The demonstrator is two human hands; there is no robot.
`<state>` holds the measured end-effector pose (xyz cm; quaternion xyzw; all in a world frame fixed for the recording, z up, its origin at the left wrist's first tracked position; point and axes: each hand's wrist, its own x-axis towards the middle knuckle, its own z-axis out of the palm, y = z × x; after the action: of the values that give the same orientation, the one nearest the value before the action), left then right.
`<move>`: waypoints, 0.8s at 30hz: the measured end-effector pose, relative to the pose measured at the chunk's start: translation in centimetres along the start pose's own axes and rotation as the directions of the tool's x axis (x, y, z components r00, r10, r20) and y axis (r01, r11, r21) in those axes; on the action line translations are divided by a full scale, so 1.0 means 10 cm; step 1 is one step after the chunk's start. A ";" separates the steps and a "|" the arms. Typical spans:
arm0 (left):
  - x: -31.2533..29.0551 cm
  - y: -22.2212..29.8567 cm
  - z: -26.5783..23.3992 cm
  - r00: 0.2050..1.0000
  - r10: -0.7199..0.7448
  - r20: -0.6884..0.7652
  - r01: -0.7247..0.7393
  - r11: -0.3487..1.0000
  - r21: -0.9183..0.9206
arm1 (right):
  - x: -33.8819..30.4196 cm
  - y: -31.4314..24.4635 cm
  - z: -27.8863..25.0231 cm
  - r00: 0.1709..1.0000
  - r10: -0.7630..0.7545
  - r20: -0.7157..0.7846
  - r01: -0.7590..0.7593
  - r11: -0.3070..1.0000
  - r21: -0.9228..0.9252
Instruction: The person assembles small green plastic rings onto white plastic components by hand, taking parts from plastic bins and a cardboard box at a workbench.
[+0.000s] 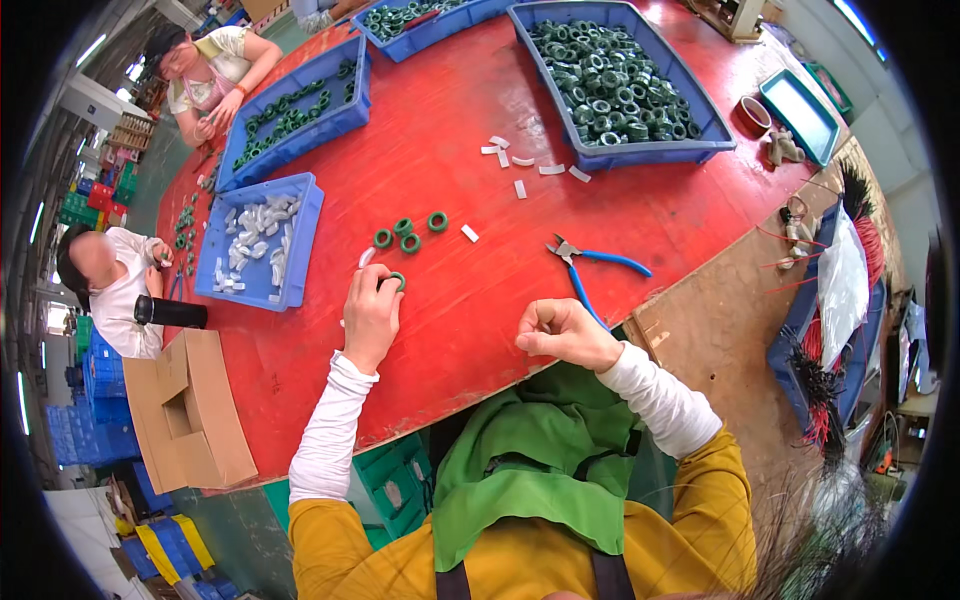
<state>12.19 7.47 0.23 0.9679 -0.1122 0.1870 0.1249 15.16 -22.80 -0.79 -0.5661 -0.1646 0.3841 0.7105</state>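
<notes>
My left hand [370,318] pinches a green ring [398,281] between thumb and fingers, just above the red table [480,330]. A curved white strip [367,257] shows beside its fingertips; whether they touch it I cannot tell. My right hand [572,334] is closed, its fingers curled to the thumb, and anything inside is hidden. Cutting pliers with blue handles [612,261] lie open just beyond it. Several loose green rings [410,243] sit past my left hand, with a small white piece [470,233] to their right.
Blue trays of green rings [620,90] stand at the back; another tray [300,262] at left holds white pieces. Two people [215,75] work along the left side. A black bottle [170,312] and cardboard box [190,410] are near left. A bin of wires [825,330] stands right.
</notes>
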 end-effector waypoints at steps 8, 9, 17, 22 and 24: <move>-0.17 0.77 -0.08 0.894 -0.310 0.323 0.401 0.235 -0.885 | -0.09 -0.16 0.06 0.955 -0.291 0.064 0.295 0.892 -0.343; -0.23 0.87 -0.07 0.775 -0.265 0.574 0.548 -0.170 -0.819 | -0.10 -0.20 0.06 0.926 -0.368 0.087 0.369 0.827 -0.425; -0.36 1.25 -0.09 0.679 -0.211 0.703 0.630 -0.325 -0.705 | -0.15 -0.32 0.10 0.915 -0.371 0.159 0.393 0.727 -0.563; -0.37 1.31 -0.11 0.699 -0.243 0.672 0.637 -0.215 -0.741 | -0.14 -0.30 0.12 0.909 -0.373 0.185 0.407 0.697 -0.590; -0.37 1.33 -0.10 0.708 -0.241 0.663 0.635 -0.193 -0.748 | -0.14 -0.30 0.12 0.904 -0.378 0.203 0.422 0.699 -0.577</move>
<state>4.95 -4.17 2.33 0.5795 0.1268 -0.1443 0.7920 14.50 -23.19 2.68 -0.7008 -0.4222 0.1662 0.5504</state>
